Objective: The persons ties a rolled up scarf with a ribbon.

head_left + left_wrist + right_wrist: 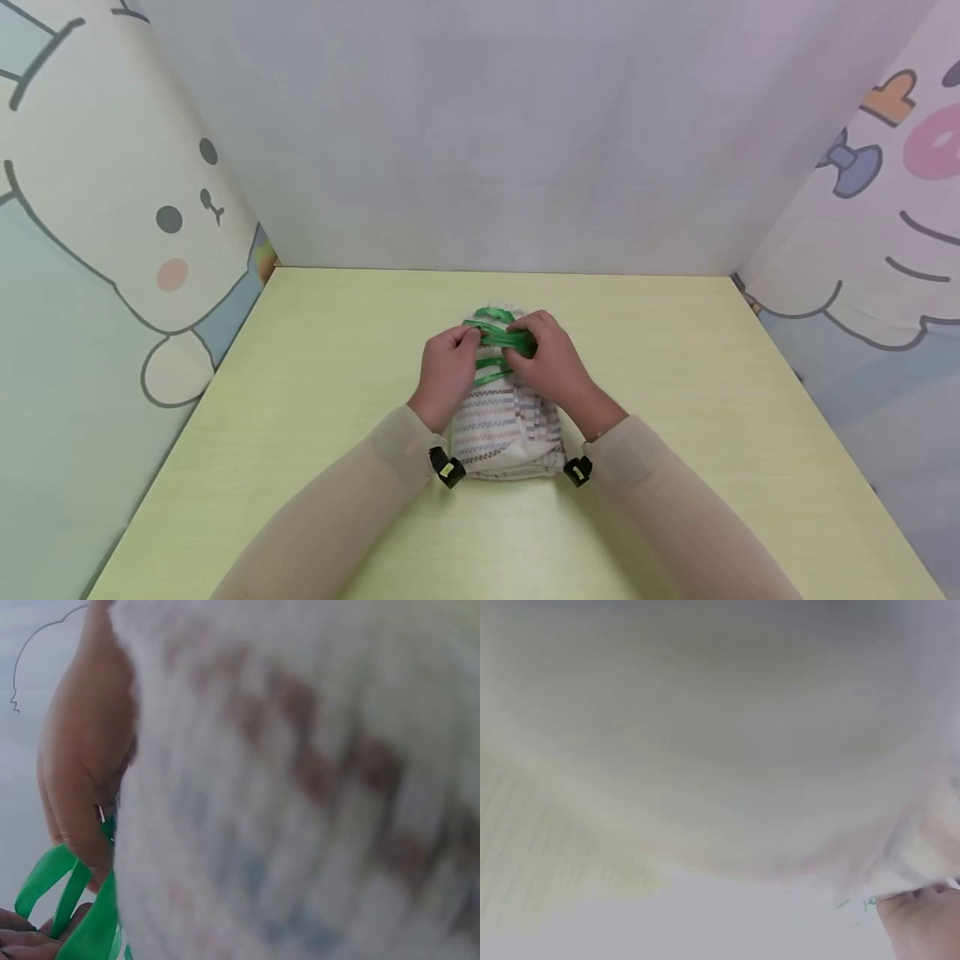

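A folded, striped knit cloth (487, 425) lies on the table, whitish with rows of grey-blue and brown pattern. Green ribbon (491, 369) crosses its far half in several strands. My left hand (446, 367) pinches the ribbon between thumb and fingers, over the cloth's left side. From the right, my right hand (551, 358) grips a bunched part of it, thumb and fingers curled. In the left wrist view the blurred cloth (300, 787) covers most of the picture, with loops of green ribbon (94, 922) by the fingers. The right wrist view is mostly blurred pale cloth.
The pale yellow tabletop (300, 358) spreads around the cloth. A plain whitish wall (480, 142) rises behind it, and cartoon-printed panels (97, 208) flank both sides. Small black devices (447, 468) sit at both sleeve cuffs, close to the cloth's near corners.
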A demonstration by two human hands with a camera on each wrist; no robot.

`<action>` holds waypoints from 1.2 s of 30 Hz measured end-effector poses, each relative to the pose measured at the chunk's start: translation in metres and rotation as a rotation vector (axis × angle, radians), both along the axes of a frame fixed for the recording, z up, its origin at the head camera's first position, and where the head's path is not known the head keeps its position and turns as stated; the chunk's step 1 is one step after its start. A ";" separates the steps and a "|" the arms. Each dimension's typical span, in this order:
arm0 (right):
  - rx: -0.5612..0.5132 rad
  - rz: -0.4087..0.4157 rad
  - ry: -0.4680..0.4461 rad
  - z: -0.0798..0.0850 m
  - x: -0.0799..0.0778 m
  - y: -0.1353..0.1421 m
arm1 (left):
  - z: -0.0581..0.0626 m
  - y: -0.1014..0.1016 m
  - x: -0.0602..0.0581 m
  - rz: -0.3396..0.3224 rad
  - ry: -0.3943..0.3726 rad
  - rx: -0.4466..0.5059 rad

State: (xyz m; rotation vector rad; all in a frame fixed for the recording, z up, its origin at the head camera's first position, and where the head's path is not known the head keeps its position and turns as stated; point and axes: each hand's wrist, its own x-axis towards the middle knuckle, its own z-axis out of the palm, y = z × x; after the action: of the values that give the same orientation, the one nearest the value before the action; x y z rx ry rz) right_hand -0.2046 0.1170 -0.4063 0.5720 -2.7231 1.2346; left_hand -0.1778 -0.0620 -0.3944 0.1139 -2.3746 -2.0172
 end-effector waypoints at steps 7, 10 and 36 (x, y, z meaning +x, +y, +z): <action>-0.056 0.024 -0.122 0.003 0.002 0.002 | 0.002 0.001 -0.001 0.012 0.003 0.010; -0.117 0.043 -0.129 0.004 0.001 0.002 | 0.003 0.001 -0.001 0.016 0.017 0.012; -0.490 0.407 -0.467 0.002 -0.005 0.020 | 0.002 0.001 -0.008 0.010 0.014 0.021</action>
State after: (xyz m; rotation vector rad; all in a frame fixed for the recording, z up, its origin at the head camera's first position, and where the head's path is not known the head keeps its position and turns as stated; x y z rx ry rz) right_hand -0.2098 0.1369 -0.4039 0.8872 -2.5266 2.3023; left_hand -0.1862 -0.0615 -0.3928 0.1114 -2.3397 -2.0323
